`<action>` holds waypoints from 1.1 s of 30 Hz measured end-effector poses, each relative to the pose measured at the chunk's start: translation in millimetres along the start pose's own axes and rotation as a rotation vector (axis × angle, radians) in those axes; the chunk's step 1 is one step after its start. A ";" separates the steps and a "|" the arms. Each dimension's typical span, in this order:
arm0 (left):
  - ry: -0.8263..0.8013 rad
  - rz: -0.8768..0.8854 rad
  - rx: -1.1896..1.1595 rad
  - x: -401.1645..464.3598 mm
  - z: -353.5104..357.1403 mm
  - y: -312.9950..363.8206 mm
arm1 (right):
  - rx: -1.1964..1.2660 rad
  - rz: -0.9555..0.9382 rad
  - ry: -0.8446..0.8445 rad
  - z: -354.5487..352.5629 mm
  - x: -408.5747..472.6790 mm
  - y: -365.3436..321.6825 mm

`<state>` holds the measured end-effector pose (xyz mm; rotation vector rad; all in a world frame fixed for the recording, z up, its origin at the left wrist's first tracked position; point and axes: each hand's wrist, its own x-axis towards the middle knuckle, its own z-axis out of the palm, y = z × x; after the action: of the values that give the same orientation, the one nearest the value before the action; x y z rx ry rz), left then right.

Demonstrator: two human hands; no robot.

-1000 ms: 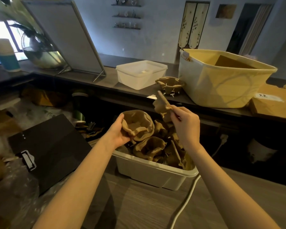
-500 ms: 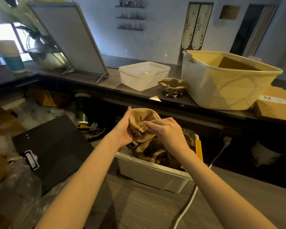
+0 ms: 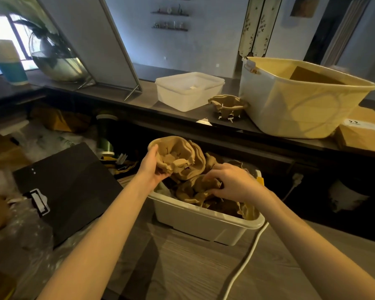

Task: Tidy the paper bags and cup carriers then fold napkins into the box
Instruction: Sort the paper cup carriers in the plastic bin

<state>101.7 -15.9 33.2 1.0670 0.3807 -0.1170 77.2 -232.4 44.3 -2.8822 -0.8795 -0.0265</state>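
**Brown pulp carriers, one stack in each of my hands' reach**

Brown moulded-pulp cup carriers (image 3: 180,158) look soft and crumpled, nested into a bowl-like stack with wavy, torn-looking rims. My left hand (image 3: 153,166) grips that stack from its left side, thumb over the rim and fingers curled underneath, holding it raised just above the far-left corner of the white plastic tub (image 3: 206,221). More loose brown carriers (image 3: 195,189) fill the tub in a jumbled heap. My right hand (image 3: 232,182) reaches down into this heap, palm down, fingers curled onto a carrier there; whether they actually have it pinched I cannot tell.

I see the tub resting on a grey wood-grain table (image 3: 182,267), with a white cable (image 3: 243,263) running beside it. On the dark shelf (image 3: 178,113) behind stand another small stack of pulp carriers (image 3: 227,106), a translucent lidded container (image 3: 188,89) and a large cream plastic bin (image 3: 301,102).
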 end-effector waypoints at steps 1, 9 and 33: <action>0.009 -0.003 -0.005 0.7 -0.4 -1.1 | -0.033 -0.023 -0.019 2.9 -0.1 -1.5; 0.019 0.001 -0.021 4.9 -3.4 -4.4 | -0.143 -0.115 0.065 9.4 2.9 -10.0; -0.070 -0.027 0.052 -4.4 23.0 -2.8 | -0.020 -0.091 0.885 -22.6 17.6 -18.0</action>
<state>102.5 -37.7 42.2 1.1063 0.3306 -0.1887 82.2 -210.7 69.7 -2.3990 -0.7872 -1.1972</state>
